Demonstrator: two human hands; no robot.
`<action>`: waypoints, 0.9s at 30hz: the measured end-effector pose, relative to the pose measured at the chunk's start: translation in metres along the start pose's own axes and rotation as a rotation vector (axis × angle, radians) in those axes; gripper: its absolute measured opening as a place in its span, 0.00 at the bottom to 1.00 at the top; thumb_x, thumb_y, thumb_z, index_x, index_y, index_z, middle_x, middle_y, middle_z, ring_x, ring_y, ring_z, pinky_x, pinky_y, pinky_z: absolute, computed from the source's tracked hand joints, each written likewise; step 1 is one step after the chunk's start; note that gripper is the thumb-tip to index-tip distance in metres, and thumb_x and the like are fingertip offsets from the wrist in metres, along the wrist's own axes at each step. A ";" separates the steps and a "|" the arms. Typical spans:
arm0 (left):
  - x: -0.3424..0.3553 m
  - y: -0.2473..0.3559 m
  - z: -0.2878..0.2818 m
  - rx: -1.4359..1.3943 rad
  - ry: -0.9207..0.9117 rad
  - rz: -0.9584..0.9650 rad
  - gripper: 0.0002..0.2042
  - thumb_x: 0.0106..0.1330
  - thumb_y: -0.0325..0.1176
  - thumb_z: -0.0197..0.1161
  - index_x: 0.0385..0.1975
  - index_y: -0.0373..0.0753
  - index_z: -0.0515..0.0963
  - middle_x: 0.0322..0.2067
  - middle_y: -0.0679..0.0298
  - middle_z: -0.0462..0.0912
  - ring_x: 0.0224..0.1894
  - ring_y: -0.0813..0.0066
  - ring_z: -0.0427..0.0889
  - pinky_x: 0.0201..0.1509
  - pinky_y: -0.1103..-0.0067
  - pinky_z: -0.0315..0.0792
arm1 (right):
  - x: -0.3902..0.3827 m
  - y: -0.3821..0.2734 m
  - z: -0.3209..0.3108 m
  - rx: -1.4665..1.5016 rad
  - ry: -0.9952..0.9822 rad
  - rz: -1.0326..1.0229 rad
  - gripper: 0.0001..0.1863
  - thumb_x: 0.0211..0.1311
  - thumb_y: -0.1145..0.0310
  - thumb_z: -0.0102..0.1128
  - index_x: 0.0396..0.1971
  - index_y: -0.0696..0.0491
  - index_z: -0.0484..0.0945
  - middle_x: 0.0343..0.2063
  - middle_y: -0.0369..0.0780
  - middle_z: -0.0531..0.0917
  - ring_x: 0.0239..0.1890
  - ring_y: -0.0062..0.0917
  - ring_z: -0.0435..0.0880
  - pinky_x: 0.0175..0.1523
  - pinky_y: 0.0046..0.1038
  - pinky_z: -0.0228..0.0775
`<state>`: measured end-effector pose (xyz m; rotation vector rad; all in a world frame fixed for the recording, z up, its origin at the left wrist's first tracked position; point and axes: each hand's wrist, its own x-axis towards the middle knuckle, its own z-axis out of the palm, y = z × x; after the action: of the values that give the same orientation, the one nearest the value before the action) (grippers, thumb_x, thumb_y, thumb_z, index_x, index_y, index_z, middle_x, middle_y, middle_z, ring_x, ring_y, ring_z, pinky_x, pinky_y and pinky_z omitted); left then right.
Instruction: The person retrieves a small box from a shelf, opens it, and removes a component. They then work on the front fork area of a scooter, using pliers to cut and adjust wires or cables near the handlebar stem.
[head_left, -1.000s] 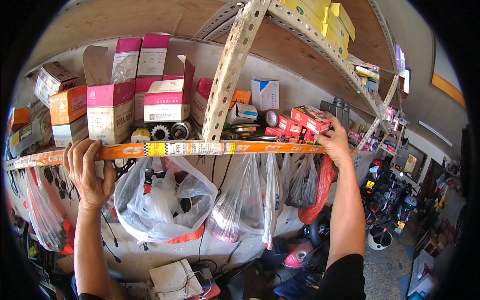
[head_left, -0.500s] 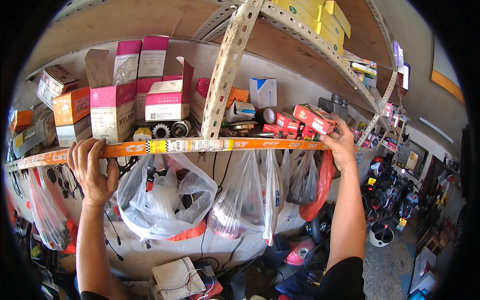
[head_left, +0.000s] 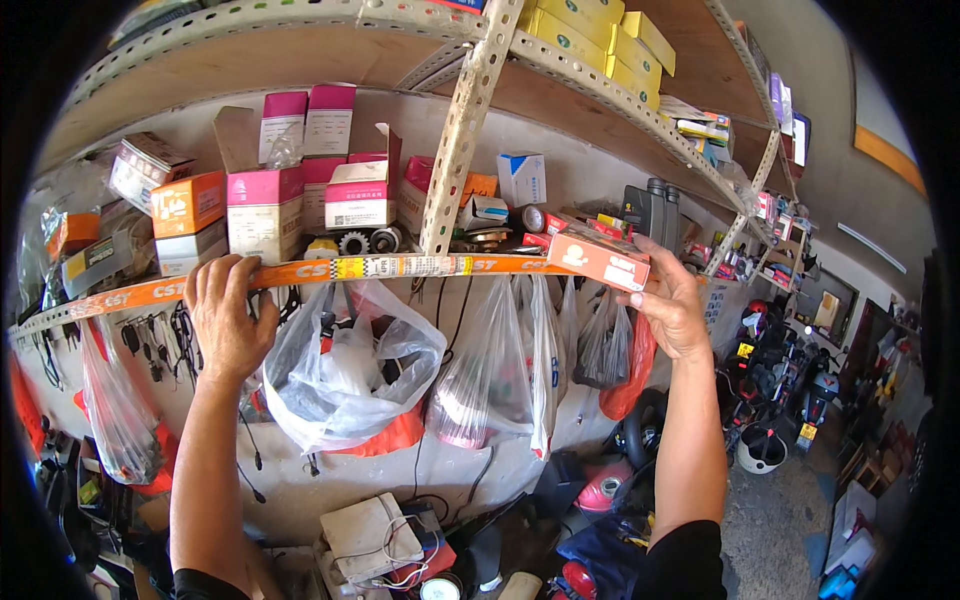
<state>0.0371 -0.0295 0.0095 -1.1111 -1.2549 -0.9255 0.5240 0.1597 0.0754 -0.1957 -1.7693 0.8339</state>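
My left hand (head_left: 225, 310) has its fingers curled over the orange-banded front rail (head_left: 390, 264) of the middle shelf. My right hand (head_left: 668, 300) grips a red cardboard box (head_left: 598, 258) at its right end, held tilted in front of the rail, its thumb underneath. On the shelf behind stand open pink-and-white cartons (head_left: 262, 205), orange boxes (head_left: 190, 200), a small blue-and-white box (head_left: 521, 178), some round metal parts and more red boxes, partly hidden by the held one.
Clear plastic bags (head_left: 350, 370) and a red bag (head_left: 628, 385) hang below the shelf. Yellow boxes (head_left: 580, 38) sit on the perforated metal shelf above. Clutter lies low along the wall; scooters and a white helmet (head_left: 762, 448) stand at right.
The red box has come off the shelf's pile toward me, in front of the rail, with my right hand. The shelving has shifted in the view; my left hand stays on the rail.
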 end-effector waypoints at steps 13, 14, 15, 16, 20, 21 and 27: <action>0.021 0.005 -0.037 -0.061 -0.311 -0.126 0.22 0.51 0.36 0.65 0.49 0.39 0.78 0.44 0.57 0.79 0.54 0.56 0.75 0.67 0.60 0.61 | -0.068 -0.060 0.052 0.063 -0.003 0.088 0.46 0.46 0.75 0.72 0.70 0.58 0.65 0.54 0.42 0.77 0.53 0.33 0.84 0.51 0.33 0.81; 0.022 0.005 -0.039 -0.062 -0.320 -0.123 0.22 0.51 0.36 0.65 0.49 0.39 0.78 0.44 0.57 0.80 0.53 0.56 0.76 0.66 0.60 0.61 | -0.073 -0.063 0.054 0.065 -0.011 0.087 0.46 0.46 0.75 0.72 0.69 0.58 0.65 0.54 0.42 0.77 0.53 0.33 0.84 0.51 0.33 0.81; 0.023 0.005 -0.040 -0.057 -0.330 -0.121 0.22 0.51 0.36 0.65 0.48 0.39 0.78 0.44 0.56 0.80 0.53 0.55 0.76 0.66 0.60 0.61 | -0.078 -0.067 0.056 0.065 -0.010 0.093 0.46 0.46 0.75 0.72 0.69 0.58 0.65 0.54 0.42 0.77 0.53 0.33 0.83 0.51 0.33 0.81; 0.023 0.006 -0.041 -0.045 -0.334 -0.114 0.22 0.51 0.36 0.65 0.48 0.39 0.78 0.44 0.56 0.80 0.53 0.55 0.76 0.65 0.60 0.62 | -0.082 -0.070 0.057 0.065 -0.008 0.100 0.45 0.46 0.75 0.72 0.69 0.58 0.65 0.54 0.42 0.77 0.54 0.33 0.83 0.51 0.33 0.81; 0.025 0.005 -0.042 -0.046 -0.374 -0.119 0.22 0.52 0.37 0.66 0.49 0.40 0.78 0.45 0.56 0.79 0.54 0.56 0.76 0.65 0.60 0.62 | -0.097 -0.079 0.059 0.066 0.015 0.134 0.46 0.46 0.76 0.72 0.70 0.58 0.65 0.55 0.42 0.76 0.54 0.33 0.83 0.51 0.33 0.82; 0.024 0.004 -0.042 -0.042 -0.398 -0.128 0.23 0.53 0.36 0.66 0.50 0.40 0.77 0.47 0.56 0.79 0.55 0.56 0.75 0.66 0.60 0.62 | -0.099 -0.081 0.059 0.059 0.015 0.132 0.46 0.45 0.76 0.72 0.70 0.58 0.65 0.55 0.42 0.76 0.54 0.33 0.83 0.51 0.33 0.82; 0.022 0.003 -0.040 -0.061 -0.381 -0.131 0.24 0.52 0.36 0.65 0.52 0.40 0.77 0.48 0.56 0.79 0.57 0.56 0.75 0.68 0.60 0.60 | -0.108 -0.086 0.053 0.046 0.017 0.138 0.46 0.45 0.76 0.72 0.70 0.59 0.64 0.58 0.44 0.76 0.55 0.33 0.83 0.51 0.33 0.82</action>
<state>0.0517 -0.0663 0.0318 -1.3068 -1.6341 -0.8787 0.5397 0.0175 0.0384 -0.2965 -1.7332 0.9686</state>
